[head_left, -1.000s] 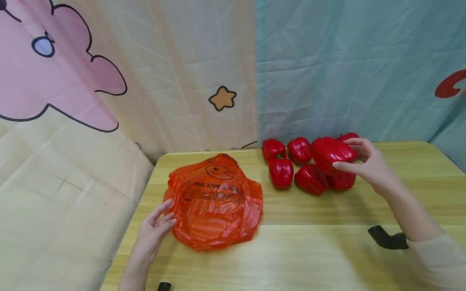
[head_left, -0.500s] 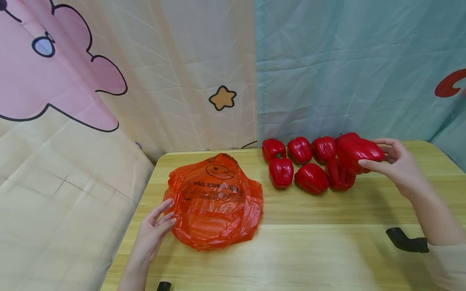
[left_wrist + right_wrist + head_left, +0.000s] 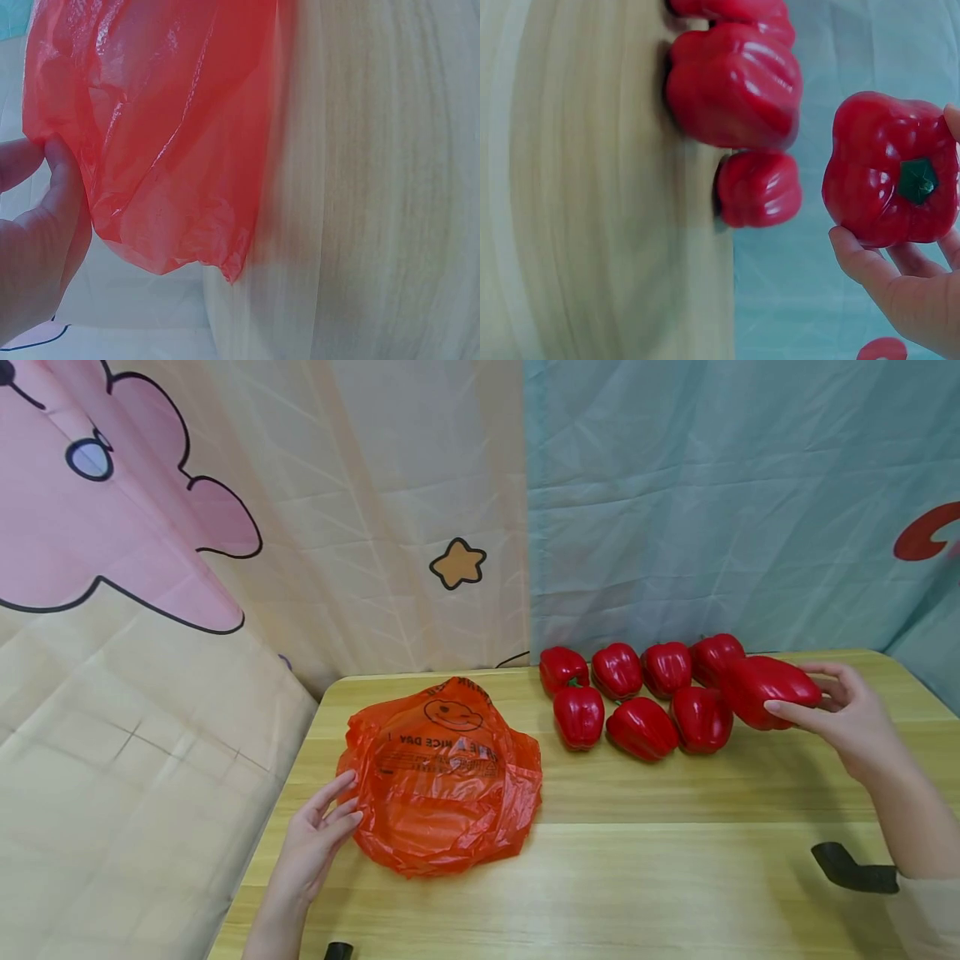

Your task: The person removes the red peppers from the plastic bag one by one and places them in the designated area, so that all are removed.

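Note:
In the head view my right hand (image 3: 847,714) grips a red bell pepper (image 3: 772,692) between thumb and fingers, just right of a group of bell peppers (image 3: 702,718) on the table. The right wrist view shows the held pepper's green stem (image 3: 917,181) facing that camera, and the pepper is above the tabletop. My left hand (image 3: 318,835) pinches the left edge of an orange-red plastic bag (image 3: 442,777) with dark printing. In the left wrist view, thumb and finger meet at the rim of the bag (image 3: 172,135), whose side stands up from the table.
Several bell peppers sit in two rough rows along the back of the wooden table (image 3: 622,885), near the curtain (image 3: 712,510). A patterned cloth (image 3: 120,760) hangs at the left. Black curved pieces (image 3: 855,868) show by each wrist.
My right hand has carried the bell pepper to the right and slightly lower, uncovering the peppers behind it. The left hand and the bag have stayed in place.

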Demonstrator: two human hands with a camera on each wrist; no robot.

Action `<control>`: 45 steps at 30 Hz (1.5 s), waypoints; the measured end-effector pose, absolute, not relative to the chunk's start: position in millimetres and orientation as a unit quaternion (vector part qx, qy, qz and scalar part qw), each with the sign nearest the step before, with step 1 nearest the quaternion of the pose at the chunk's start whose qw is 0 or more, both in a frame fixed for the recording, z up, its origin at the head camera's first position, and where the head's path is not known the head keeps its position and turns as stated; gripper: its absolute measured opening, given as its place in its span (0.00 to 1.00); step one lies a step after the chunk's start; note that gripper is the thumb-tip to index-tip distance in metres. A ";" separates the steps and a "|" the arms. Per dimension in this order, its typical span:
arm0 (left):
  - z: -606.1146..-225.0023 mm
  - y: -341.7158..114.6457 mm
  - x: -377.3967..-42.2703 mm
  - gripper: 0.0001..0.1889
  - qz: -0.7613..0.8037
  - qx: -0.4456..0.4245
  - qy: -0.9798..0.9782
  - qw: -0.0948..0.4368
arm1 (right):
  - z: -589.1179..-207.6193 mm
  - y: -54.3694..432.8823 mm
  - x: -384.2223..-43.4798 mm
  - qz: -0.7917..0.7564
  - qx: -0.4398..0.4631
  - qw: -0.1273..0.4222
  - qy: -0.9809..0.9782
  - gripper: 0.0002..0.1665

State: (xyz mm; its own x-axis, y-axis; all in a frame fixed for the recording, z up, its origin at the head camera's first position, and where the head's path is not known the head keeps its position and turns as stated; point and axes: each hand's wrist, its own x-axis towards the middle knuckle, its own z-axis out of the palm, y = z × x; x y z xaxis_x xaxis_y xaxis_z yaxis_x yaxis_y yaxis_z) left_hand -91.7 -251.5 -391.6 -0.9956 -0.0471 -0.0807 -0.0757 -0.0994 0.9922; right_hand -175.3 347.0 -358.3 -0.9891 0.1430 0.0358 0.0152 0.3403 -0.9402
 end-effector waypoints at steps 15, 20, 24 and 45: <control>-392.5 -252.2 -89.5 0.26 0.750 -0.038 0.660 0.004 | -416.3 393.7 -188.1 0.557 -0.095 0.073 -0.822 0.28; -391.3 -252.5 -89.1 0.26 0.744 -0.045 0.666 0.005 | -435.9 403.6 -193.3 0.552 -0.114 0.059 -0.824 0.30; -391.2 -252.3 -88.9 0.26 0.745 -0.045 0.665 0.005 | -427.9 390.6 -185.3 0.586 -0.112 0.043 -0.801 0.26; -392.5 -252.7 -91.0 0.25 0.749 -0.044 0.661 0.006 | -428.8 369.8 -190.5 0.629 -0.119 0.031 -0.767 0.25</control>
State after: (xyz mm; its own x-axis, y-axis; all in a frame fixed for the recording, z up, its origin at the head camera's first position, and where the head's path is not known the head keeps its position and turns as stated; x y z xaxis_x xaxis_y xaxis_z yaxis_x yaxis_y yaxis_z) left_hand -91.0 -252.7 -392.5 -0.9961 -0.0486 -0.0733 -0.0666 -0.1272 0.9896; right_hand -190.5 369.8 -428.8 -0.9697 0.2218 -0.1023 0.1438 0.1796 -0.9732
